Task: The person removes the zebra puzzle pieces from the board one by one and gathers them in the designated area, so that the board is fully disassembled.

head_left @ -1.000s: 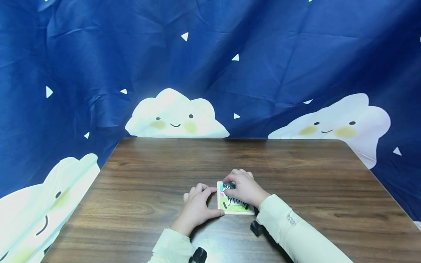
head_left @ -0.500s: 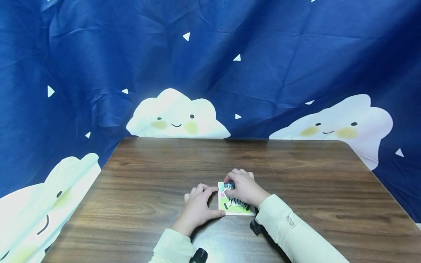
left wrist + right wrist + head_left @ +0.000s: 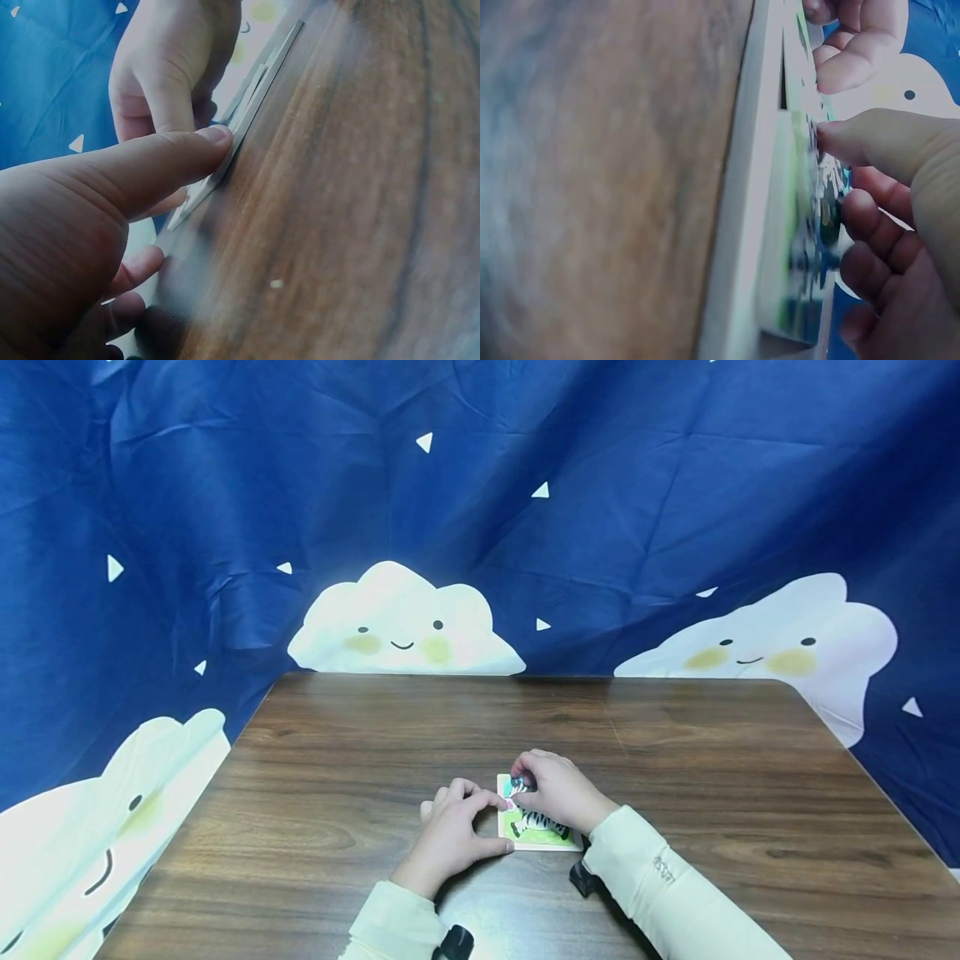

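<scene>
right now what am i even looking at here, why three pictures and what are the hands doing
There is no machine here: a person works with two bare hands and wears three cameras. The wide picture comes from a camera on the head, looking forward and down at a wooden table with a blue cloud-printed cloth hung behind it. The two close, blurry pictures come from cameras on each wrist, so they show the same spot from table level.

On the table lies a small square puzzle board with a zebra picture on green. The left hand rests beside it, its fingers touching the board's left edge as if to steady it. The right hand reaches over the board and pinches a small puzzle piece at the top left corner. Whether that piece is seated in the board cannot be told.
</scene>
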A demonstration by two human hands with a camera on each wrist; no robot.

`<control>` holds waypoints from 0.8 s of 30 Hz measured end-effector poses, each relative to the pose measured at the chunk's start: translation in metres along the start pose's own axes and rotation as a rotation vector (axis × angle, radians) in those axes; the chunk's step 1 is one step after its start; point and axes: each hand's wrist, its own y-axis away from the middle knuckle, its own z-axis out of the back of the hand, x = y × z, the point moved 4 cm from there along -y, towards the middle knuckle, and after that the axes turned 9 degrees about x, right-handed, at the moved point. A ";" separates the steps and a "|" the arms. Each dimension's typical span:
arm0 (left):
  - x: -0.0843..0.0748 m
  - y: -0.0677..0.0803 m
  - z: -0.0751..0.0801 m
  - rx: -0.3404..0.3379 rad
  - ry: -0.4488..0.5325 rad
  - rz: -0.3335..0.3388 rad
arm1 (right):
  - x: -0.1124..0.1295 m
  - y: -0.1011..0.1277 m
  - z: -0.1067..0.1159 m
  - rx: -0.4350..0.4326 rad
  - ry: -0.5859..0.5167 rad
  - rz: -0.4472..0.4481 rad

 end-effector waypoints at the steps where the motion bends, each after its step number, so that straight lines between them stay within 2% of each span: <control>1: 0.000 0.000 0.000 0.000 0.000 0.000 | -0.001 0.000 -0.001 0.002 -0.006 -0.007; 7: 0.001 0.000 0.000 -0.001 0.002 -0.001 | -0.002 -0.001 -0.002 0.014 -0.038 -0.060; 18: 0.002 0.000 0.000 0.000 0.008 0.004 | 0.000 0.001 0.000 -0.018 -0.068 -0.037; 24: 0.002 0.000 0.000 0.008 0.014 0.008 | 0.002 0.007 0.003 -0.064 -0.078 -0.012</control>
